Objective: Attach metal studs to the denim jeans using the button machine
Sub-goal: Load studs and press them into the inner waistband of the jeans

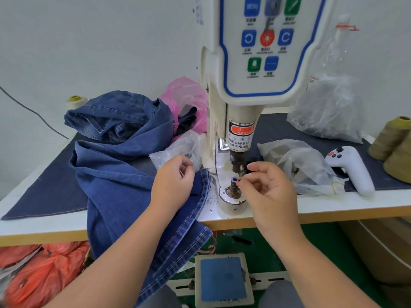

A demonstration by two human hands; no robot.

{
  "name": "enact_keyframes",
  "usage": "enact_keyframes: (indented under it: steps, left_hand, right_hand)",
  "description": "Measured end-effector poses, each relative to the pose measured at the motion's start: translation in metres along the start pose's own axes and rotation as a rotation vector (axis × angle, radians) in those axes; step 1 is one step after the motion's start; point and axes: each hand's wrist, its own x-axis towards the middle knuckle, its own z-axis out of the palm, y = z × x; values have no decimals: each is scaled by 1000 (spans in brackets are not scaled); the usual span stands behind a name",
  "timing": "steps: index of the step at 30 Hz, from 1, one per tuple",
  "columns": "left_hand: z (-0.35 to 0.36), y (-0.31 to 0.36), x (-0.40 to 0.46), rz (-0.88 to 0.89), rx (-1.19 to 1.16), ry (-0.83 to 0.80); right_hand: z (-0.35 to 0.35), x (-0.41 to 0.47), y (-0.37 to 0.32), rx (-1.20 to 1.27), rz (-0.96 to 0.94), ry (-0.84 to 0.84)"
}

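The white button machine [262, 63] stands at the table's middle, its punch head above the lower die post [233, 187]. Blue denim jeans [124, 174] lie left of it and hang over the front edge. My left hand [175, 178] rests on the denim near a stitched hem, fingers curled; whether it holds something small I cannot tell. My right hand [266, 192] pinches a small dark metal stud [239, 180] between thumb and forefinger, right beside the top of the die post.
Clear plastic bags [300, 165] of small parts lie right of the machine, with a white controller [351, 167] and olive thread cones [393, 145] beyond. A pink bag [186, 96] sits behind the jeans. A blue foot pedal [222, 278] lies under the table.
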Motion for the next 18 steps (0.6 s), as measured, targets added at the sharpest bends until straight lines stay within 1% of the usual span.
enact_keyframes:
  steps: [3, 5, 6, 8, 10, 14, 18]
  left_hand:
    - [-4, 17, -27, 136, 7, -60]
    - [-6, 30, -48, 241, -43, -134]
    - [-8, 37, -55, 263, -83, -157]
    - [-10, 48, -62, 227, -167, -193]
    - [-11, 56, -61, 140, -214, -247]
    - [-11, 68, -55, -20, -245, -327]
    - [-8, 71, -51, -89, -227, -356]
  right_hand:
    - [-2, -2, 0, -83, -68, -9]
    - [-3, -3, -1, -131, -125, -15]
    - [-4, -4, -1, -149, -156, -20]
    - [-5, -5, 0, -188, -222, -28]
    - [-5, -6, 2, -237, -281, -36]
    - [-2, -9, 4, -353, -351, -55]
    - [0, -13, 3, -425, -394, -54]
